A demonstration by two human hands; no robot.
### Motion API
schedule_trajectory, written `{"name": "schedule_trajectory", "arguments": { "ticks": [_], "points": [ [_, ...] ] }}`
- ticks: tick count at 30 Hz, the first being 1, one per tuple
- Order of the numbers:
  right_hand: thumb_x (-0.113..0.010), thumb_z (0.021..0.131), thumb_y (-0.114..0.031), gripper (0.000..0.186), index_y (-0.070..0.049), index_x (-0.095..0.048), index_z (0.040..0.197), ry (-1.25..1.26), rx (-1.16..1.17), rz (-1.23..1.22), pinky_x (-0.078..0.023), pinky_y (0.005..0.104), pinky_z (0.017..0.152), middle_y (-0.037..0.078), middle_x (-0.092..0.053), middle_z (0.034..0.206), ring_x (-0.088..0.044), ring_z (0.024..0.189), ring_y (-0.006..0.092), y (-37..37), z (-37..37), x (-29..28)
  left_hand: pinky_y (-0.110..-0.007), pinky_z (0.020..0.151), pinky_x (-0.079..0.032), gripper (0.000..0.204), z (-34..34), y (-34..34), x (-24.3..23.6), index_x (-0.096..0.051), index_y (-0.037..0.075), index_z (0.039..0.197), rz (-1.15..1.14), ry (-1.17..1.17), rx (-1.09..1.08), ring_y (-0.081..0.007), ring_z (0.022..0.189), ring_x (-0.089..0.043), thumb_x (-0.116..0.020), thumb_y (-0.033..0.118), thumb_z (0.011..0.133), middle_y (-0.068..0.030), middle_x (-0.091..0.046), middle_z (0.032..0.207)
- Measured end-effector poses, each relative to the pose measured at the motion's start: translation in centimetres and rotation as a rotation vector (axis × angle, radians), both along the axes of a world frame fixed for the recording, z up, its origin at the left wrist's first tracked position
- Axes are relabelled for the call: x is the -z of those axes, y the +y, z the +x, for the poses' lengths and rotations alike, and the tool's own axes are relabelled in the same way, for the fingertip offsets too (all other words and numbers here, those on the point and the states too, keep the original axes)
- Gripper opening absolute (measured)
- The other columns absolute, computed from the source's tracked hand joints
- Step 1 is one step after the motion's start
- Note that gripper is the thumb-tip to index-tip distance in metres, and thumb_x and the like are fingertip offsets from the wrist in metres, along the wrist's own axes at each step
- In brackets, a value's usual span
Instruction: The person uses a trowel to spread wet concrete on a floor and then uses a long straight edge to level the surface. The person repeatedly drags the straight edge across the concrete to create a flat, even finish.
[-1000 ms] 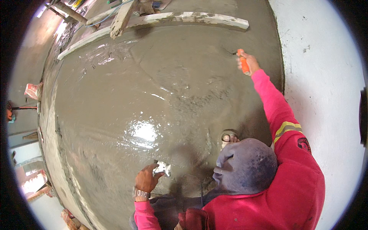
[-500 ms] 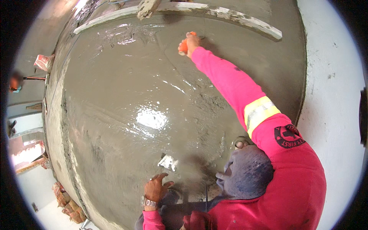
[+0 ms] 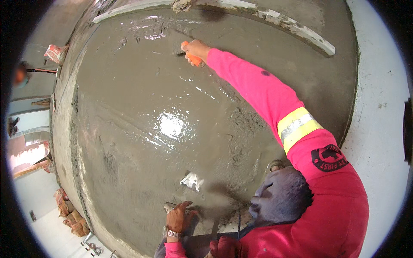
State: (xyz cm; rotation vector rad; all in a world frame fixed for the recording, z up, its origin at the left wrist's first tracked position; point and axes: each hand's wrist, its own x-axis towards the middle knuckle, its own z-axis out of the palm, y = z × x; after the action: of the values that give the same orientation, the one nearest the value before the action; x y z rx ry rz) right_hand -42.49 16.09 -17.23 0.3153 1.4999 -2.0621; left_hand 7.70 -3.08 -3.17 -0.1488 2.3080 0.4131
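At the far side of the wet grey cement floor (image 3: 129,94), my right hand (image 3: 197,49) is closed around the orange handle of a trowel (image 3: 197,61). Only a thin dark edge of its blade shows, low against the smooth surface. Down by my bent leg, my left hand (image 3: 178,218) holds nothing, its fingers apart just above the cement. A small grey lump beside those fingers is hard to make out. My grey-trousered knee (image 3: 282,195) hides part of the floor at the lower right. A white scrap (image 3: 192,181) lies on the cement beyond my left hand.
A long pale straightedge board (image 3: 292,32) spans the far side, with a mortar-crusted piece of wood (image 3: 183,5) over it. A white wall (image 3: 380,94) bounds the right. To the left are a red-and-white bag (image 3: 56,53) and several brown bundles (image 3: 71,215).
My right hand has swept left with the trowel, and its handle has turned. The left hand has shifted slightly lower. The whole view has tilted a little.
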Motion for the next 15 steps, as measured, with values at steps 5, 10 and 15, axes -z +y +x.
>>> {"name": "schedule_trajectory", "arguments": {
  "ticks": [5,10,15],
  "points": [
    [-0.055,0.083,-0.022,0.020,-0.002,-0.059,0.080,0.209,-0.070,0.281,-0.046,0.0451,0.042,0.016,-0.061,0.065,-0.062,0.053,0.0300,5.1,-5.2,3.3,-0.042,0.074,-0.052,0.044,-1.5,0.4,-0.1,-0.061,0.014,0.111,-0.011,-0.021,0.022,-0.0338,0.092,-0.063,-0.069,0.041,0.077,-0.0134,-0.065,0.105],
    [-0.059,0.086,-0.023,0.022,-0.005,-0.048,0.091,0.093,0.050,0.192,-0.043,0.0344,0.038,0.009,-0.052,0.069,-0.051,0.049,0.0179,9.3,-4.4,1.2,-0.042,0.075,-0.052,0.045,-0.6,0.2,-0.3,-0.062,0.014,0.111,-0.025,-0.004,0.001,-0.0336,0.093,-0.064,-0.068,0.043,0.078,-0.0128,-0.065,0.105],
    [-0.058,0.088,-0.023,0.020,-0.006,-0.048,0.090,0.033,0.179,0.199,-0.043,0.0336,0.040,0.008,-0.052,0.069,-0.051,0.049,0.0166,15.2,-3.2,0.4,-0.042,0.073,-0.052,0.044,-0.4,-0.6,0.9,-0.062,0.015,0.110,0.028,0.063,0.043,-0.0333,0.091,-0.064,-0.068,0.044,0.078,-0.0129,-0.066,0.104]
  ]
}}
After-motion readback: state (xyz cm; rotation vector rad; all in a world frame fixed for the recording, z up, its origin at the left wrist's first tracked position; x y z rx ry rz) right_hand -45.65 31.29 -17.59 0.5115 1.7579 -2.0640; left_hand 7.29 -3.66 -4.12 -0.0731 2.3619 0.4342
